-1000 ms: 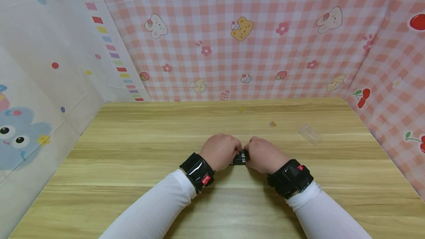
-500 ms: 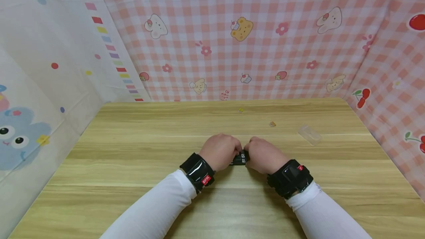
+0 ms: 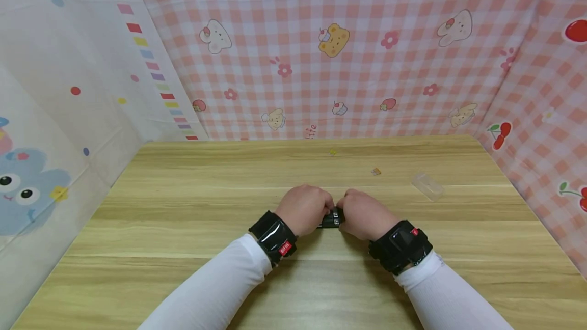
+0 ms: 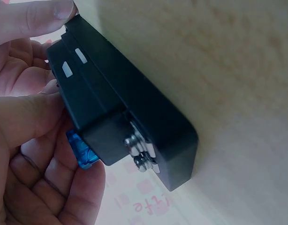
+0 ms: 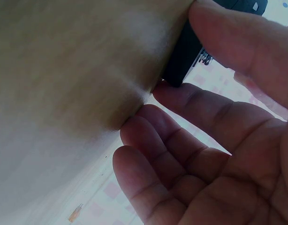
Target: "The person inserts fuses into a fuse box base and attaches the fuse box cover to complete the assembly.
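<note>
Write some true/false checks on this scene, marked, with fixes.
1. The left grip and right grip both touch the device. True.
2. The clear box is left of both grips. False: it is to their right.
3. The yellow bit lies farther back than the orange bit. True.
4. The sleeves are black. False: they are white.
5. The left wrist view shows a blue part. True.

From the head, the worktop [image 3: 206, 182] is viewed forward-down; from both wrists, the black case [image 4: 120, 93] is shared close-up.
</note>
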A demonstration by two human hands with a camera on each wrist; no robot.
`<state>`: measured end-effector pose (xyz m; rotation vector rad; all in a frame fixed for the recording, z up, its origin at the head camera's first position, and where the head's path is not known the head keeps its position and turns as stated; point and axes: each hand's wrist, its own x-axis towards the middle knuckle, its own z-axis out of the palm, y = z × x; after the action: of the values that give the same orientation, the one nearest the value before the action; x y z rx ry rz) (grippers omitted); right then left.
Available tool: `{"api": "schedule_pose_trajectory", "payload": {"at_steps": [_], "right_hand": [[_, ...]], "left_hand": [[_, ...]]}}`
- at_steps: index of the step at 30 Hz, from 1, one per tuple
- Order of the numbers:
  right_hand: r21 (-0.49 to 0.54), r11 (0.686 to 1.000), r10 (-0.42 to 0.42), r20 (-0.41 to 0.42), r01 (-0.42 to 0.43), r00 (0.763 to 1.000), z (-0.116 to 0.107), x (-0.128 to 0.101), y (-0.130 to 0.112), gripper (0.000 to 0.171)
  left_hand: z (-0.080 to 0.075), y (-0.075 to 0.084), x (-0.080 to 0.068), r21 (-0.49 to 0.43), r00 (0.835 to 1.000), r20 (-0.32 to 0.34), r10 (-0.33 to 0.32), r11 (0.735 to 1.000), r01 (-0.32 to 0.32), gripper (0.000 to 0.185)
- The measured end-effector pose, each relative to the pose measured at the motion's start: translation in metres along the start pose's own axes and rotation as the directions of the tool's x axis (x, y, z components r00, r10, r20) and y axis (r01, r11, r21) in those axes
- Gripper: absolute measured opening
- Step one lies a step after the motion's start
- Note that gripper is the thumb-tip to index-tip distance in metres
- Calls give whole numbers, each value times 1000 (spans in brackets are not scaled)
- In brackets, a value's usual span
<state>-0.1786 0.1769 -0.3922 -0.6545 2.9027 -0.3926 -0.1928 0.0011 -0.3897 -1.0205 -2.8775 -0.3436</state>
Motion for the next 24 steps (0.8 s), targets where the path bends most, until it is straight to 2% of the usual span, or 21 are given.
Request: {"api": "schedule_pose_trajectory", "payload": {"at_steps": [12, 24], "right_hand": [[7, 1000, 6, 6, -6, 1000, -2, -1, -1, 13], [3, 1000, 1, 4, -1, 1000, -1, -2, -1, 13]], "left_hand": [[1, 0, 2, 11, 1000, 12, -17, 1000, 17, 8], [0, 0, 1, -39, 998, 29, -51, 998, 52, 7]]}}
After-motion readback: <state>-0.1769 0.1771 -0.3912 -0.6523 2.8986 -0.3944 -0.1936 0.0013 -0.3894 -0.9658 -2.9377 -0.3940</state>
